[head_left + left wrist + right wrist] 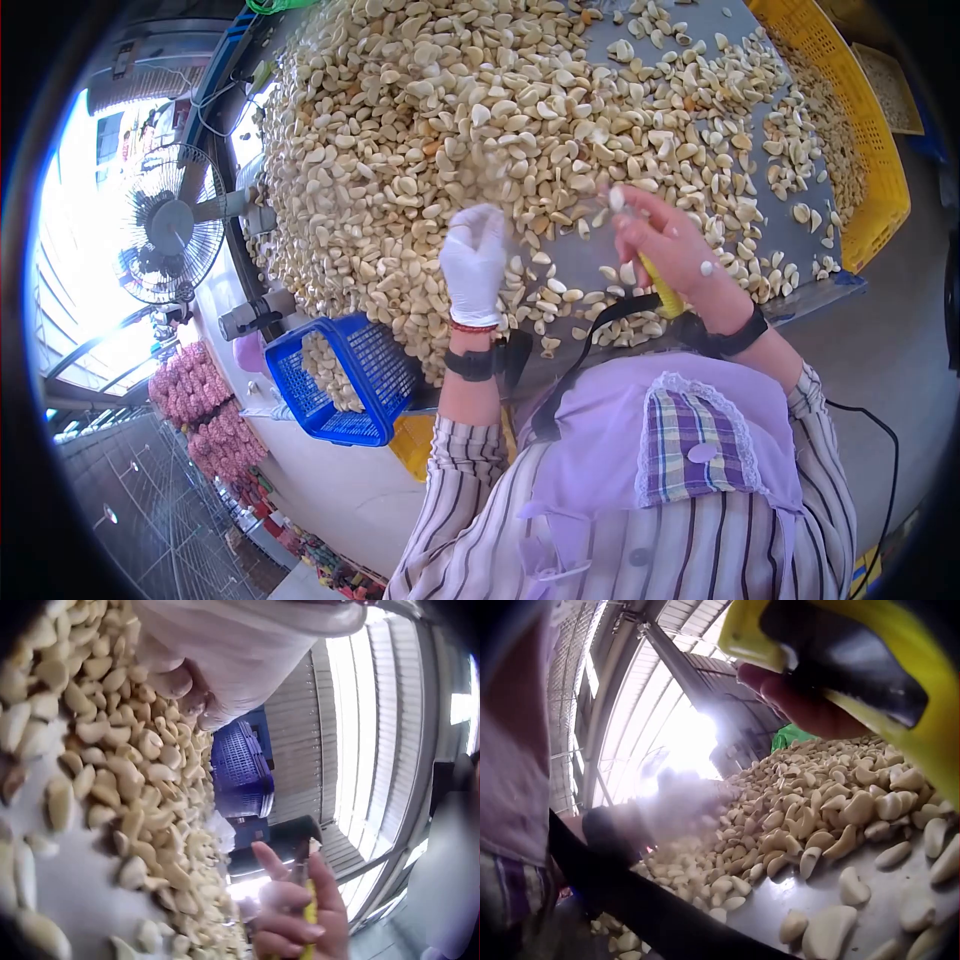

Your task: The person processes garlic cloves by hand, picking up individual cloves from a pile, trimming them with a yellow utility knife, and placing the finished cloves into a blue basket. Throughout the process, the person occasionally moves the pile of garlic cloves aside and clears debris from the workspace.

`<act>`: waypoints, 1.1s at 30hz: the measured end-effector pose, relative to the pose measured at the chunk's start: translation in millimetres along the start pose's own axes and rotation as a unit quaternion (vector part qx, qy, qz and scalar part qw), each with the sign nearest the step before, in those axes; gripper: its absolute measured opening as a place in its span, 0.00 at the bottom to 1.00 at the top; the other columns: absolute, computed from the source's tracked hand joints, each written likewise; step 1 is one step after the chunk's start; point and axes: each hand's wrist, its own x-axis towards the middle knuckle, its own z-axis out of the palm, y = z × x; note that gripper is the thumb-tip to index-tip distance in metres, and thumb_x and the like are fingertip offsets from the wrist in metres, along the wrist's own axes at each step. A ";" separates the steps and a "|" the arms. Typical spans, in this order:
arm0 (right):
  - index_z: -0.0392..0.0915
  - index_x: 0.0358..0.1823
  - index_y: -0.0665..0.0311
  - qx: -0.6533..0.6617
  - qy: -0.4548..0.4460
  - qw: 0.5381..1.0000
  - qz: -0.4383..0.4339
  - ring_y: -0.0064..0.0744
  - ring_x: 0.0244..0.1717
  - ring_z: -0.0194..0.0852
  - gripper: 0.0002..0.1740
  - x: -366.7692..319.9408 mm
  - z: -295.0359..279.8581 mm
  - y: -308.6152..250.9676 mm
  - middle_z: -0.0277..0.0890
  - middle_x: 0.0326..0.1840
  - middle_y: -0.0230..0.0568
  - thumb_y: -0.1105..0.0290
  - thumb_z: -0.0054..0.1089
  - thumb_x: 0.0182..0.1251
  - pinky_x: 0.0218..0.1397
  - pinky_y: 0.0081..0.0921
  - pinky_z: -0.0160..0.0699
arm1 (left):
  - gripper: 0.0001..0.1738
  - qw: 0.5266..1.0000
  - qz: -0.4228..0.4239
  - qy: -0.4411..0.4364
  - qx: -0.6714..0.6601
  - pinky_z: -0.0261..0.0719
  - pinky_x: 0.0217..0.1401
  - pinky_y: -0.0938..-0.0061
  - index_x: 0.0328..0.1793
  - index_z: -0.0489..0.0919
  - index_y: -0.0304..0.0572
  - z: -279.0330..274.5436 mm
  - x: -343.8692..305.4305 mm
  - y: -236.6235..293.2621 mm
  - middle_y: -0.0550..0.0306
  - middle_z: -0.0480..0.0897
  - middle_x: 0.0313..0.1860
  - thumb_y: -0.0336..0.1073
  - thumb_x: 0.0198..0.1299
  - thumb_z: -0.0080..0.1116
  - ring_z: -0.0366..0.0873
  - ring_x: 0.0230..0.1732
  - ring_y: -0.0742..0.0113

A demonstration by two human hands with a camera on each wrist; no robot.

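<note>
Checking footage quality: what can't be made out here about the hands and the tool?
The tool: blade hidden by the right hand in the head view; the right wrist view shows only a blurred handle.
The left hand: fingers blurred in the head view, so its hold is unclear.
The yellow crate: cut off by the head view's edge.

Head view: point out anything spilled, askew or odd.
A small white bit clings to the back of the right hand, apart from the garlic cloves heaped on the table. Nothing else stands out.
</note>
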 end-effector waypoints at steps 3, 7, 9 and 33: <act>0.67 0.63 0.58 0.062 0.041 0.997 -0.002 0.14 0.12 0.61 0.21 7.6 -15.2 3.0 0.67 0.22 0.28 0.63 0.48 0.70 0.14 0.11 0.62 | 0.20 0.918 0.233 0.075 0.311 0.76 0.31 0.69 0.42 0.76 0.38 -4.7 21.5 -18.1 0.51 0.81 0.28 0.46 0.52 0.64 0.79 0.25 0.58; 0.69 0.60 0.61 0.105 0.051 0.993 -0.020 0.13 0.11 0.60 0.20 8.7 -19.5 -0.3 0.66 0.22 0.28 0.60 0.47 0.71 0.14 0.09 0.61 | 0.19 0.878 0.154 -0.164 0.423 0.78 0.34 0.61 0.46 0.74 0.46 40.5 7.6 -24.2 0.47 0.82 0.31 0.49 0.55 0.60 0.81 0.32 0.49; 0.69 0.60 0.62 0.113 0.064 0.991 -0.021 0.13 0.11 0.60 0.21 6.6 -22.8 -0.8 0.67 0.22 0.28 0.60 0.47 0.71 0.14 0.09 0.61 | 0.22 0.828 0.084 -0.319 0.453 0.78 0.39 0.60 0.52 0.73 0.49 56.7 -11.1 -8.6 0.45 0.82 0.32 0.48 0.54 0.60 0.81 0.39 0.46; 0.74 0.55 0.63 0.192 0.177 0.959 -0.106 0.15 0.13 0.61 0.21 -14.3 -72.8 -6.2 0.66 0.22 0.29 0.57 0.49 0.70 0.14 0.13 0.59 | 0.16 0.948 -0.041 -0.314 -0.007 0.63 0.17 0.85 0.45 0.76 0.39 63.0 9.2 -2.1 0.58 0.80 0.27 0.44 0.63 0.50 0.69 0.18 0.77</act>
